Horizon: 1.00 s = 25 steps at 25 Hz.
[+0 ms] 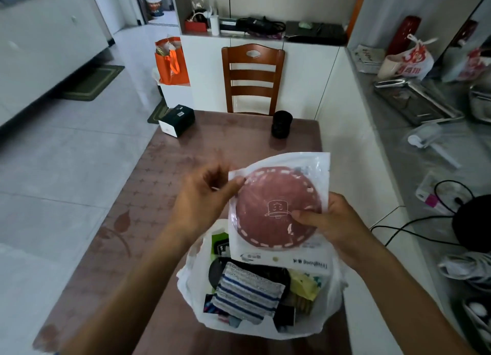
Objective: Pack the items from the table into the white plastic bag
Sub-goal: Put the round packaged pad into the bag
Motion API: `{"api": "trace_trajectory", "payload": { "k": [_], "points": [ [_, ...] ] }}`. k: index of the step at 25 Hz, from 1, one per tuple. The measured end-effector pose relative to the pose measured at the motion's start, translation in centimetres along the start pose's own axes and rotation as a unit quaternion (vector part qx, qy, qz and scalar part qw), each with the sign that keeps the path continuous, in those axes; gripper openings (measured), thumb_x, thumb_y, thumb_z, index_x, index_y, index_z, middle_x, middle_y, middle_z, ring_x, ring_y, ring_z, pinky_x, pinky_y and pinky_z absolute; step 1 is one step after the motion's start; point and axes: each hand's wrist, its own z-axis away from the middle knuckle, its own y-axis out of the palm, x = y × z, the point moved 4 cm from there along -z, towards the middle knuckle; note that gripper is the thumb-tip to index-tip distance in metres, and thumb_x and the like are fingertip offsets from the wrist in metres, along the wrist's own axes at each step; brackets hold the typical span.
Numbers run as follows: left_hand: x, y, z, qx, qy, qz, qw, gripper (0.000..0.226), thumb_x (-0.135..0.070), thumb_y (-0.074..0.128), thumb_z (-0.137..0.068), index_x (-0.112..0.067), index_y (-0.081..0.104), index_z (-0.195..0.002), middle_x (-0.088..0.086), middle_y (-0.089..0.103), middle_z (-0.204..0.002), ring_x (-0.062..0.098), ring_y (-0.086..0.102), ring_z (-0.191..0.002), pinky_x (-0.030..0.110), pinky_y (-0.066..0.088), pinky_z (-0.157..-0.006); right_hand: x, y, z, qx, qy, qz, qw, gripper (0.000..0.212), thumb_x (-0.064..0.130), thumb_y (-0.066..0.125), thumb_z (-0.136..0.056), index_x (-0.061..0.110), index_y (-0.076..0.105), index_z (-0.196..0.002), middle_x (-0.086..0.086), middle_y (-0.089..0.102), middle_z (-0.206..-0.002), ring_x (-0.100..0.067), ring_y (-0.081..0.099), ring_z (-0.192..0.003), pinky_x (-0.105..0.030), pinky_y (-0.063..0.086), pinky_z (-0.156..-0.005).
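Observation:
A white plastic bag [195, 291] stands open at the near edge of the brown table [164, 184]. Inside it lie a blue-striped cloth [247, 293], a yellow packet [304, 284], a green-and-black pack [220, 244] and dark items. Just above the bag's mouth I hold a clear packet with a round pink mat [276, 208]. My right hand [329, 224] grips its right side, thumb on the front. My left hand [204, 198] pinches its upper left corner. The packet's lower edge sits at the bag's opening.
A black-and-white box [176, 121] and a black cylinder [281, 123] stand at the table's far end. A wooden chair [252, 78] is behind it. An orange bag [171, 61] sits on a white bin at the left. A cluttered grey counter [393, 131] runs along the right.

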Motion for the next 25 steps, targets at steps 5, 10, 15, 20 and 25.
{"api": "trace_trajectory", "payload": {
  "k": [5,10,15,20,25],
  "points": [
    [5.5,-1.8,5.3,0.143,-0.152,-0.459,0.864,0.074,-0.042,0.07,-0.079,-0.027,0.032,-0.142,0.007,0.058,-0.132,0.023,0.059,-0.108,0.035,0.05,-0.086,-1.2,-0.2,-1.4,0.101,0.049,0.287,0.951,0.027,0.007,0.069,-0.084,0.025,0.068,-0.104,0.003,0.073,-0.099,-0.015,0.068,-0.092,-0.034,0.056,-0.085],
    [4.8,-3.2,3.5,0.042,-0.175,-0.2,0.963,0.03,-0.01,0.067,-0.083,-0.024,0.064,-0.11,0.004,0.07,-0.1,0.01,0.063,-0.06,0.017,0.043,-0.048,-3.9,4.5,-2.3,0.306,0.095,0.568,0.758,0.024,0.01,0.058,-0.082,0.017,0.065,-0.103,-0.003,0.067,-0.104,-0.021,0.063,-0.093,-0.031,0.053,-0.079],
    [4.4,-3.9,4.0,-0.009,-0.212,-0.031,0.977,0.035,-0.004,0.068,-0.084,-0.026,0.064,-0.111,-0.002,0.072,-0.095,0.016,0.066,-0.051,0.019,0.046,-0.038,-7.8,6.8,-5.2,0.232,0.051,0.611,0.756,0.066,0.032,0.059,-0.086,0.028,0.032,-0.146,-0.006,0.05,-0.143,-0.029,0.053,-0.122,-0.048,0.046,-0.1],
    [4.7,-4.4,4.5,-0.001,-0.187,-0.002,0.982,0.044,-0.003,0.07,-0.082,-0.028,0.059,-0.117,-0.005,0.073,-0.091,0.003,0.061,-0.046,0.017,0.046,-0.039,-8.3,2.4,-4.3,0.141,0.094,0.781,0.601,0.1,0.053,0.067,-0.078,0.024,0.007,-0.153,-0.008,0.019,-0.158,-0.034,0.019,-0.144,-0.066,0.013,-0.111],
    [5.0,-4.6,2.7,0.042,-0.171,-0.048,0.983,0.03,-0.039,0.059,-0.088,-0.025,0.062,-0.114,-0.001,0.073,-0.081,0.01,0.066,-0.056,0.017,0.049,-0.048,-2.3,1.6,-3.6,0.028,-0.028,0.689,0.724,0.034,0.045,0.05,-0.091,0.024,0.055,-0.118,0.0,0.065,-0.116,-0.02,0.06,-0.095,-0.03,0.042,-0.075]
  ]
}}
